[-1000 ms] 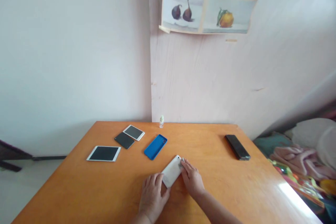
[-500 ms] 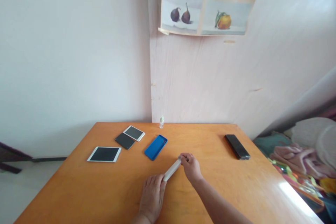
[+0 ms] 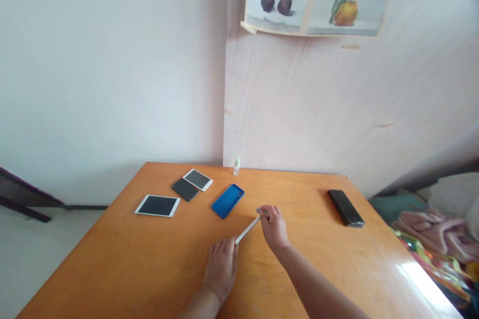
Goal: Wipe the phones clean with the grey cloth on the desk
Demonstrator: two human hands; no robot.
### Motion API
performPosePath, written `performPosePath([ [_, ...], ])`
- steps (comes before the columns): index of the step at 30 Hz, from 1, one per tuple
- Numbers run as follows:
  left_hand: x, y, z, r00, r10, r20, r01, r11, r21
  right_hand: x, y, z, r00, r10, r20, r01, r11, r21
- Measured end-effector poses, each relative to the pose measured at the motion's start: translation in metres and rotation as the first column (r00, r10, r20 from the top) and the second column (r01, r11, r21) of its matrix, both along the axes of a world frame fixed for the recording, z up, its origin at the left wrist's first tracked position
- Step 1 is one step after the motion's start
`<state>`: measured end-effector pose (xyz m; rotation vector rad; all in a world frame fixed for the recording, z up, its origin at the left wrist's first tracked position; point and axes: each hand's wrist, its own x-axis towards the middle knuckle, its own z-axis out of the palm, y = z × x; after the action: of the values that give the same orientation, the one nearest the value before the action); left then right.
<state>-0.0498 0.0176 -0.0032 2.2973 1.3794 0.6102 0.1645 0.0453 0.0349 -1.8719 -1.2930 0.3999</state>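
Observation:
A thin white flat object [image 3: 247, 231], seen nearly edge-on, slants between my hands above the wooden table [image 3: 179, 264]. Its near end is gripped by my left hand [image 3: 220, 265], thumb on one side and fingers close together. My right hand [image 3: 275, 228] pinches the far end with curled fingers. A small greyish bit shows at those right fingertips, too small to name. Just beyond the hands lies a blue phone case [image 3: 228, 201], hollow side up and touched by neither hand. The broad faces of the white object are hidden by the viewing angle.
Left of the blue case lie a white-framed tablet [image 3: 157, 206], a black phone [image 3: 184, 189] and a white phone [image 3: 198, 179]. A small clear bottle [image 3: 236, 167] stands by the wall. A black oblong item [image 3: 346, 208] rests near the table's right edge.
The white object has turned more edge-on and looks thinner, still held at both ends. My view has tilted down and shifted left slightly.

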Motion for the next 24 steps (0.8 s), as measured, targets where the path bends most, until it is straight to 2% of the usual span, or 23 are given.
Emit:
performPosePath([
  [5,0.000,-0.001,0.000,1.000,0.007,0.002,-0.007,1.000,0.003,-0.006,-0.015,0.001,0.997,0.079,0.025,-0.079,0.997,0.020],
  [11,0.001,-0.001,0.001,0.999,0.011,-0.039,-0.009,0.998,0.065,-0.009,-0.027,0.000,0.998,0.058,-0.028,-0.059,0.998,-0.027],
  [14,0.001,-0.001,0.003,0.999,-0.006,-0.049,0.008,0.999,0.050,-0.034,-0.039,-0.001,0.980,0.177,-0.087,-0.177,0.984,0.009],
  [18,-0.001,-0.002,0.004,0.998,-0.033,-0.061,0.033,0.999,0.004,-0.071,-0.055,-0.007,0.918,0.356,-0.175,-0.352,0.934,0.052],
  [20,-0.001,-0.001,0.002,0.998,-0.040,-0.051,0.040,0.999,0.001,-0.074,-0.055,-0.009,0.919,0.330,-0.213,-0.324,0.944,0.065],
  [24,0.000,-0.001,-0.002,0.999,-0.028,-0.026,0.029,0.999,0.040,-0.043,-0.043,-0.010,0.955,0.083,-0.285,-0.069,0.996,0.058],
])
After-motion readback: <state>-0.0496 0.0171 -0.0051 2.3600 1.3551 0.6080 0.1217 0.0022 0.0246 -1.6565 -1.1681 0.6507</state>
